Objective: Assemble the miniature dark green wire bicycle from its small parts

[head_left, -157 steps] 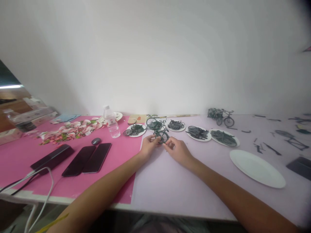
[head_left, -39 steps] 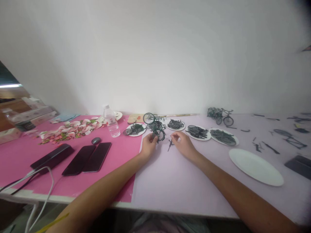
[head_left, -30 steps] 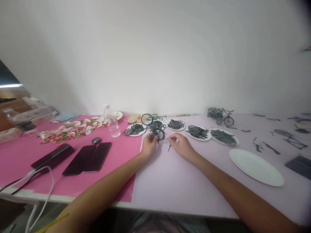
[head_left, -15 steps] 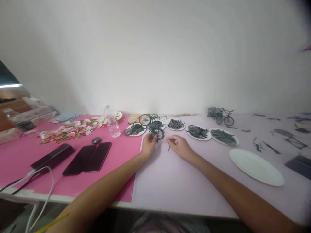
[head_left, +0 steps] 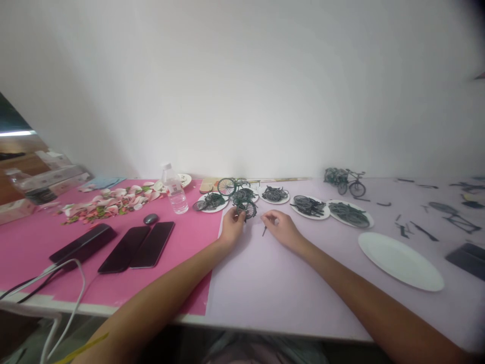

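My left hand (head_left: 232,226) is closed on a dark green model bicycle (head_left: 246,209), its thumb and fingers at the near wheel. The frame and the other wheel reach up and away over the plates behind. To the right, a short gap apart, my right hand (head_left: 279,227) has thumb and forefinger pinched together. A thin dark stick-like piece (head_left: 264,231) shows just under these fingertips; whether it is gripped or lies on the table I cannot tell. Anything between the fingertips is too small to make out.
Behind the hands stand white plates of bicycle parts, such as one with wheels (head_left: 309,207). Assembled bicycles (head_left: 350,183) stand by the wall. An oval white plate (head_left: 400,261) and loose parts lie right. Left are a water bottle (head_left: 175,189), phones (head_left: 152,245) and artificial petals (head_left: 113,202).
Almost nothing differs. The whole view has shifted very slightly, and both hands keep the same hold and place.
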`<act>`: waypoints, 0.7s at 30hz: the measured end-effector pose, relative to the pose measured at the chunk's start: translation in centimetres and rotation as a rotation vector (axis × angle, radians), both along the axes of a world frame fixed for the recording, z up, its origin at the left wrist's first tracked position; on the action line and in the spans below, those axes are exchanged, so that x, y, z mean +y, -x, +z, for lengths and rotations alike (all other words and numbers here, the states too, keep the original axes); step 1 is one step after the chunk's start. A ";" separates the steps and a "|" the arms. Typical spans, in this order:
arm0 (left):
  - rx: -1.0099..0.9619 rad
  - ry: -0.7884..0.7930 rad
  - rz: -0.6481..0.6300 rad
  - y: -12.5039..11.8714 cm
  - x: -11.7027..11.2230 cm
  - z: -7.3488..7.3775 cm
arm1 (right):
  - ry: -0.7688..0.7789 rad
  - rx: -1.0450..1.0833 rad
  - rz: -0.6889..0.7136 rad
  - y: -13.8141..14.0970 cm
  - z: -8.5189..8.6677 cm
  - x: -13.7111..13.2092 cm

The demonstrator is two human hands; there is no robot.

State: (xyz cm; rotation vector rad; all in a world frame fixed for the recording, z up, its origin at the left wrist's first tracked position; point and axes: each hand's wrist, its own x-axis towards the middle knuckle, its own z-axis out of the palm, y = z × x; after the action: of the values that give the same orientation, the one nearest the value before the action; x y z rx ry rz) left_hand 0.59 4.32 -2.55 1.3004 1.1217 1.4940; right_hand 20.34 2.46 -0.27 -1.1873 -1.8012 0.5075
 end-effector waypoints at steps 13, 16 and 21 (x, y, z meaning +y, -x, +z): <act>-0.002 -0.006 -0.021 0.1 -0.2 0.2 | 0.022 -0.015 0.003 0.0 0.2 -0.1; -0.002 -0.007 -0.023 0.1 -0.1 0.0 | 0.027 -0.014 0.005 0.0 0.2 -0.1; -0.006 -0.008 -0.031 0.1 0.0 -0.2 | 0.024 -0.016 -0.012 0.0 0.2 -0.2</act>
State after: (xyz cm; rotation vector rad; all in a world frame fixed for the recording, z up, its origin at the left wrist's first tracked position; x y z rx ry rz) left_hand 0.50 4.35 -2.76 1.3122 1.0880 1.4808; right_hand 20.37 2.29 -0.04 -1.2205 -1.8056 0.5152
